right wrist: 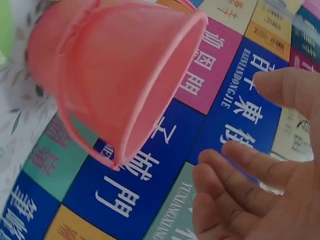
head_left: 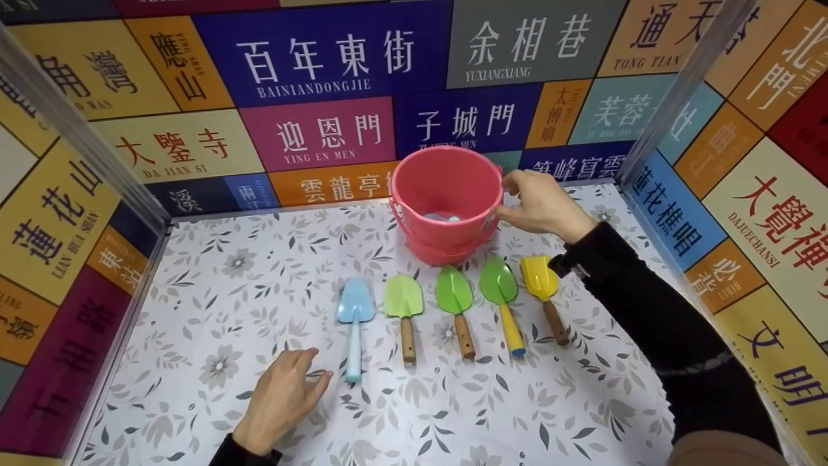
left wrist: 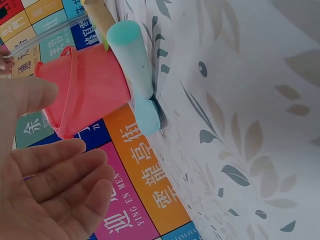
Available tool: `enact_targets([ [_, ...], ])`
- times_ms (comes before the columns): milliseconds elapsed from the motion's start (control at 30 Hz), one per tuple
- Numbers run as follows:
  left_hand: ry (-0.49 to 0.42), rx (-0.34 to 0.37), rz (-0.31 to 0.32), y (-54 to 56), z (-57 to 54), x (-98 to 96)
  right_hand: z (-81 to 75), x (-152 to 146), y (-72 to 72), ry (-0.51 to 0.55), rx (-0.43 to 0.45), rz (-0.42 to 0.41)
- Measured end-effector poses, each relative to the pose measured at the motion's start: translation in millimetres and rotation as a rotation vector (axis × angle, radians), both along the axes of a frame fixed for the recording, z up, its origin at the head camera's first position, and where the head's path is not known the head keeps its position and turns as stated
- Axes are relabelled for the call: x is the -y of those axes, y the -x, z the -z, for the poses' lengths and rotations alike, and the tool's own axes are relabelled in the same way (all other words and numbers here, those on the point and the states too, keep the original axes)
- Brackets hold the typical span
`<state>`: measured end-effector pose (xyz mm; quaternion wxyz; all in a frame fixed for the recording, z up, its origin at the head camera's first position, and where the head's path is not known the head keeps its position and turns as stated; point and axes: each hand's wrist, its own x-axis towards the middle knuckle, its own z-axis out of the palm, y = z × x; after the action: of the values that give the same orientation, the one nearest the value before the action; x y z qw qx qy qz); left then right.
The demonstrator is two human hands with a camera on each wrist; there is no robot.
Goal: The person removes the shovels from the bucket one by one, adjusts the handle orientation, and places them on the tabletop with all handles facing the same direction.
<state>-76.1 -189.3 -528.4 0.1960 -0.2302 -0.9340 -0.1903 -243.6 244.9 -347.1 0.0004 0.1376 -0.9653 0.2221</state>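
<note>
A pink bucket stands at the back of the table with its handle down in front; something pale lies inside. My right hand is beside its right rim, and in the right wrist view its relaxed fingers are apart from the bucket and hold nothing. Before the bucket lie a light blue trowel, a light green trowel, a green trowel, a green trowel with a yellow handle and a yellow shovel. My left hand, loosely spread and holding nothing, hovers left of the blue trowel's handle.
A white tablecloth with grey leaf prints covers the table. Panels of coloured signs close off the back, and a similar left panel and right panel flank it.
</note>
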Motion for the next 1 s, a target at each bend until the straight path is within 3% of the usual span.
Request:
enact_targets([
  [167, 0.014, -0.010, 0.002, -4.4, 1.4, 1.0, -0.6, 20, 30.8, 0.002, 0.138, 0.060],
  [300, 0.016, -0.012, -0.002, -5.0, 1.7, 0.9, 1.8, 33, 50.7, -0.075, 0.239, 0.077],
  [467, 0.016, -0.008, 0.001, -5.0, 3.3, 0.9, 8.7, 51, 69.5, -0.207, 0.298, 0.054],
  [733, 0.013, 0.031, 0.011, -7.0, 6.1, -1.5, 14.8, 73, 87.2, -0.356, 0.410, 0.025],
  [1000, 0.033, 0.070, 0.014, -7.8, 7.5, -7.4, 26.8, 66, 91.2, -0.367, 0.475, 0.047],
])
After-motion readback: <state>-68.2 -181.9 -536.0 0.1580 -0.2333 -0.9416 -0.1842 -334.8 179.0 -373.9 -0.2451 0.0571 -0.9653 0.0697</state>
